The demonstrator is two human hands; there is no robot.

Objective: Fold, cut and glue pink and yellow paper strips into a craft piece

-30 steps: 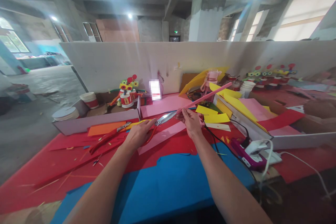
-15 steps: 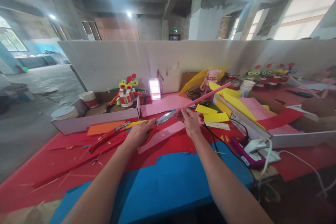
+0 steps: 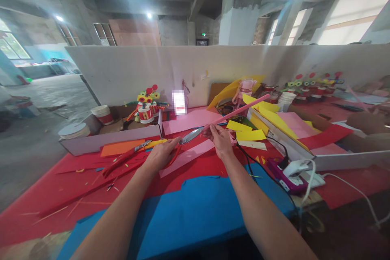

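Red-handled scissors (image 3: 191,135) are gripped in my left hand (image 3: 161,155), their blades pointing right and up. My right hand (image 3: 219,140) pinches a narrow pink strip (image 3: 243,108) that slants up to the right. The blade tips meet the strip's near end, close to my right fingertips; whether they are around it or beside it I cannot tell. Below the scissors a pink paper piece (image 3: 189,157) lies on the red table covering (image 3: 100,195). A wider pink sheet (image 3: 191,120) lies behind my hands.
A utility knife (image 3: 142,145) and orange paper (image 3: 120,148) lie left of my hands. Paper-cup figures (image 3: 146,109) stand in a shallow box. Yellow pieces (image 3: 250,135), a purple power strip (image 3: 288,178) with cables and a box (image 3: 332,161) of coloured paper are at the right. Blue sheets (image 3: 195,211) lie in front.
Both hands, the scissors and the pink strip stay almost in place. The view has shifted very slightly.
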